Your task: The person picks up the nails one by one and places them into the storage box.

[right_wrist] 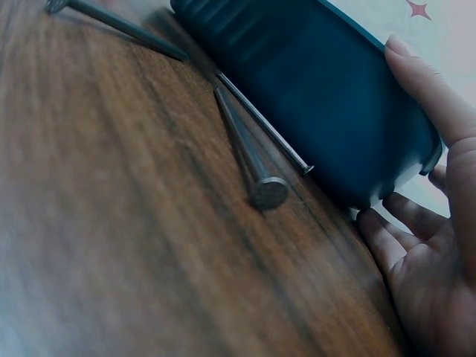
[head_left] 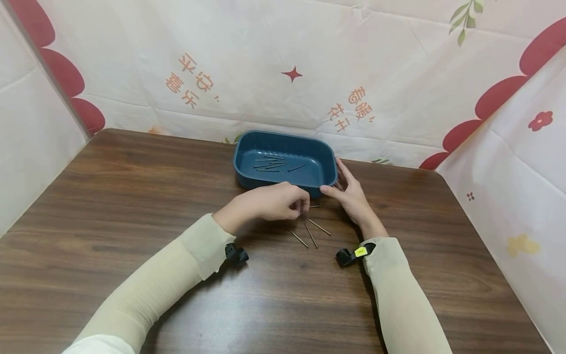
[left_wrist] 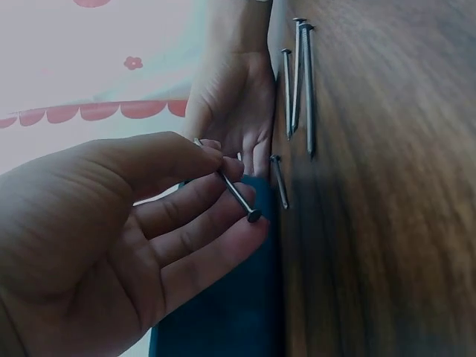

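Note:
My left hand [head_left: 276, 200] is in front of a dark blue plastic bin [head_left: 246, 181], and its thumb and fingertips pinch one nail [left_wrist: 238, 195], head end sticking out in the left wrist view. At the bin's right front corner, my right hand [head_left: 353, 200] grips the wall, thumb at the rim and fingers around the outside. Several nails [head_left: 271, 166] lie on the bin's floor. On the table just before it are three loose nails [head_left: 319, 227] close together, plus another nail [right_wrist: 264, 123] lying along the bin's front wall.
The brown wood-grain table [head_left: 132, 206] carries everything. Behind it hangs a white printed cloth [head_left: 265, 59], near the bin's back side, with more cloth along the right and left edges. Each sleeve has a black wrist camera [head_left: 347, 256] at its cuff.

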`<state>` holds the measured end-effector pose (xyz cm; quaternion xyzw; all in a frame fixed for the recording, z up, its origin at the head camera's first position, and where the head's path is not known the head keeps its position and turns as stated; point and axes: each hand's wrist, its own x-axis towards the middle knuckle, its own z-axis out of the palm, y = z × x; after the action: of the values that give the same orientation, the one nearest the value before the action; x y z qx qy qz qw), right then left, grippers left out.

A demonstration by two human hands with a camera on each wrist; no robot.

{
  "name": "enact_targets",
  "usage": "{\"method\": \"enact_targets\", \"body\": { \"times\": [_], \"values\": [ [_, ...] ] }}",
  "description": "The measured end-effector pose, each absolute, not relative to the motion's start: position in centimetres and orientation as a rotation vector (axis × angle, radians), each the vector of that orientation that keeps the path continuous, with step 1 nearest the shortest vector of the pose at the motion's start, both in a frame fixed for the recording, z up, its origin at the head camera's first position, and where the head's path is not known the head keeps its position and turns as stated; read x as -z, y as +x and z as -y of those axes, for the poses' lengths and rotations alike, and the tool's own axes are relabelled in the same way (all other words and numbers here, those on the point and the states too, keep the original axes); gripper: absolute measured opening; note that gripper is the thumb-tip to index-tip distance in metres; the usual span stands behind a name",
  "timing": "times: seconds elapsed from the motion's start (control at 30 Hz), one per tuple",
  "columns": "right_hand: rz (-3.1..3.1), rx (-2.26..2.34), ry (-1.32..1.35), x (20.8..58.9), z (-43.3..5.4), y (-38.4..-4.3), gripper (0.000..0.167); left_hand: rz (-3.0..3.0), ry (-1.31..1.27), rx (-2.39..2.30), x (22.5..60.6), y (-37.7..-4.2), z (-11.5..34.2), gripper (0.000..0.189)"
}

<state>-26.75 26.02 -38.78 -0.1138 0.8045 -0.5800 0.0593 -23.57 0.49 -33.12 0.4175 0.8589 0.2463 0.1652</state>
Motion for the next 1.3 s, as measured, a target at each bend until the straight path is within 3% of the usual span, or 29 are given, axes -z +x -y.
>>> {"method": "enact_targets", "body": {
  "times": [1.3],
  "values": [
    [-2.425, 1.759, -0.338, 38.7, -25.8, -26.7, 0.089, -2.583, 1.201, -0.875, 31.1, -24.7, 1.3, 0.014]
  ]
}}
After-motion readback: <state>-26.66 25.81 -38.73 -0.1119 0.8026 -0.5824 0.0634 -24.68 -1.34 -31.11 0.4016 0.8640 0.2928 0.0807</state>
